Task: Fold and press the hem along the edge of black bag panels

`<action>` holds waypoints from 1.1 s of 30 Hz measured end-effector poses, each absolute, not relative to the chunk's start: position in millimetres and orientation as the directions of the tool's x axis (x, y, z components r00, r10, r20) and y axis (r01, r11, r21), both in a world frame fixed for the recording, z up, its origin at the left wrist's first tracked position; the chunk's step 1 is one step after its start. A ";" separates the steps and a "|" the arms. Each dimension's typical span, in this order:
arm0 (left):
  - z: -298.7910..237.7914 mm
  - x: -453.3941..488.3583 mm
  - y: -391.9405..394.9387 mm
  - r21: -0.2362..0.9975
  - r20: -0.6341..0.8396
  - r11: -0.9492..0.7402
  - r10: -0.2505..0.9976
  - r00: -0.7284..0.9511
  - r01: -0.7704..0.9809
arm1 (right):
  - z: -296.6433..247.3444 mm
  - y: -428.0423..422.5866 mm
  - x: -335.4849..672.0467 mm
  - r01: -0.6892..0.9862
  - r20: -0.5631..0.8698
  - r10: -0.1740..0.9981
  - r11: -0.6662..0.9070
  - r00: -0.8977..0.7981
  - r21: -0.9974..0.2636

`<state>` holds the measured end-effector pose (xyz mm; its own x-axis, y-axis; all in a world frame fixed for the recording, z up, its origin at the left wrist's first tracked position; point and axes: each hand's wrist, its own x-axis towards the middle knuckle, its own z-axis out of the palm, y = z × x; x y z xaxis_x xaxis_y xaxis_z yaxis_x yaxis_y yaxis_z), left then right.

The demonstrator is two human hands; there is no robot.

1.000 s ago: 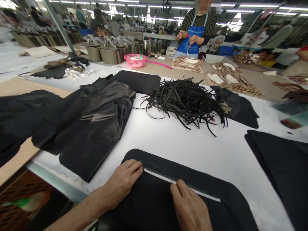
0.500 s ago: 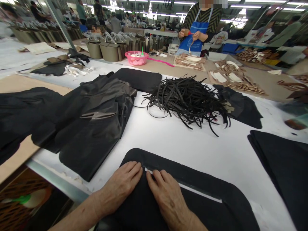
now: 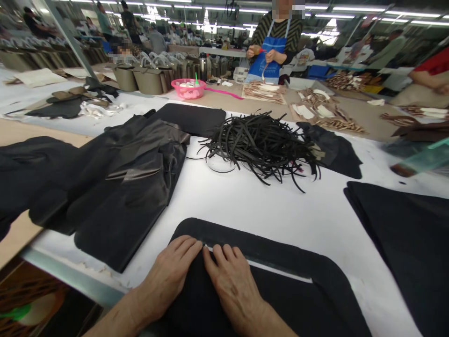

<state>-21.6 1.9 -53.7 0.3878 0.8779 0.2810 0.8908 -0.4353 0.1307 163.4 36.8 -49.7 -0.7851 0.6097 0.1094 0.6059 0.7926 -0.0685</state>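
Note:
My left hand lies flat on a black panel with rounded corners at the near table edge, fingertips at the left end of a long narrow slot in it. Right beside it my right hand also presses flat on the panel, its fingers stretched out to the same end of the slot. Both hands hold nothing. A pile of thin black strips lies beyond on the white table surface.
Black shiny fabric pieces are stacked on the left, more black panels on the right. Farther off stand a pink basket and grey bags. A person in a blue apron works at the far side.
My right hand slid left along the slot until it met my left hand. The left hand stayed where it was. The view shifted slightly.

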 end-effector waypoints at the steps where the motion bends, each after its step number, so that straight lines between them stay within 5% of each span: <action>1: -54.4 -19.9 0.9 0.104 0.295 -0.437 0.871 0.392 0.893 | -49.5 35.0 163.2 0.616 0.121 0.620 0.784 -0.775 -0.072; 6: -66.9 -14.6 -2.6 -0.121 0.283 -0.490 0.816 0.503 0.863 | -50.2 25.2 169.9 0.641 0.160 0.649 0.760 -0.744 -0.105; 11: -71.1 -12.1 -0.9 -0.211 0.245 -0.506 0.801 0.546 0.836 | -54.5 17.6 195.9 0.696 0.221 0.687 0.716 -0.692 -0.048; 26: -65.6 -12.2 -0.9 -0.224 0.101 -0.487 0.850 0.518 0.844 | -45.0 19.1 290.2 0.699 0.162 0.693 0.715 -0.703 -0.023; 33: -66.8 -21.1 3.2 -0.092 0.286 -0.507 0.811 0.511 0.857 | -43.4 10.8 340.3 0.772 0.234 0.740 0.628 -0.631 0.095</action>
<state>-21.1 3.2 -66.8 0.5109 0.8105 0.2864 0.8568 -0.5074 -0.0922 340.3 10.8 -43.4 -0.6307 0.7399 0.2339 0.7722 0.6282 0.0950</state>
